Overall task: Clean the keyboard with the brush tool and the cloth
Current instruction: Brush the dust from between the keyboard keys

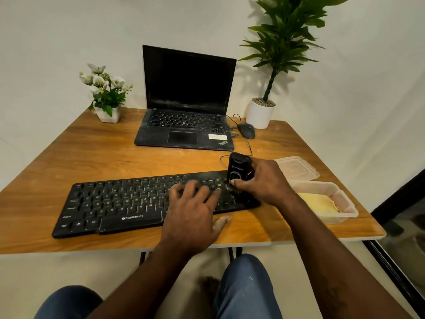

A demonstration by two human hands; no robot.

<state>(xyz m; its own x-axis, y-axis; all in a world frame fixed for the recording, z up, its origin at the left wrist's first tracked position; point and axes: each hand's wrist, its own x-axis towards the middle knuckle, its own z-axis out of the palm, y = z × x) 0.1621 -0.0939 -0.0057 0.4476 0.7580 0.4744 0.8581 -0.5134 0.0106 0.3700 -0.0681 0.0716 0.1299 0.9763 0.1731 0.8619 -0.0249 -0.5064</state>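
Head view, looking down at my two bare hands over a wooden table (pixel 92 153). My left hand (pixel 190 210) lies flat on the right half of a black keyboard (pixel 115 203), fingers spread and straight on the keys, thumb resting on the table just off the front edge; it holds nothing. My right hand (pixel 264 180), just beside the left, grips a stubby black brush tool (pixel 238 166), fingers wrapped behind it and thumb pressed on its front. The tool stands upright, its lower end touching the keyboard's right end; the bristles are hidden.

Right of my right hand sits a clear tub (pixel 331 218) with the yellow cloth (pixel 319 202) folded inside – its lid (pixel 296 168) lies just beyond. Past both hands: an open laptop (pixel 186 107) with a dark screen, and a mouse (pixel 246 130) at its right. Far beyond my left hand, white flowers (pixel 105 93) in a pot; far beyond my right, a tall green plant (pixel 282 42).
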